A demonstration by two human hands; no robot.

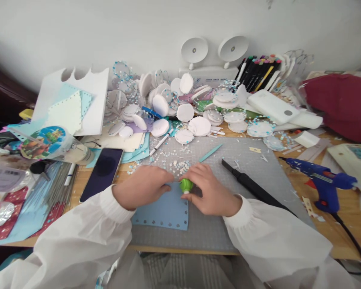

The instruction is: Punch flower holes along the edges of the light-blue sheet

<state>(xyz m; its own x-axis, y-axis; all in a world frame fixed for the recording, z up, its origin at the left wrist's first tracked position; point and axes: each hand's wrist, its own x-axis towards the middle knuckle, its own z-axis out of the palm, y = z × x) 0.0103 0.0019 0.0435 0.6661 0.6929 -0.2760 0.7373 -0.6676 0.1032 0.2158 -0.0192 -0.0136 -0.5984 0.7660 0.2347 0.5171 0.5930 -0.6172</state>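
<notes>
A small green punch [186, 185] sat at the top edge of a light blue card [165, 210], which lay flat on the grey cutting mat [258, 160] near the front of the desk. The punch had a rounded green body with a white part showing beneath it. The card was roughly rectangular, and small flower-shaped holes ran in a row along its right and bottom edges.

The right hand [209, 190] was curled over the punch, fingers closed about it from the right. The left hand [144, 185] lay knuckles-up on the card's upper left part, fingers bent and reaching to the punch; whether it gripped the punch or only pressed the card could not be told. Both arms wore white sleeves.

Just beyond the hands, tiny pale paper bits [171, 162] were scattered on the mat. A black bar [252, 186] lay slanted on the mat to the right, and a blue glue gun [321, 180] rested on the bare wood further right. A dark phone [102, 172] lay left of the mat. White discs [185, 112] were heaped at the back of the desk.
</notes>
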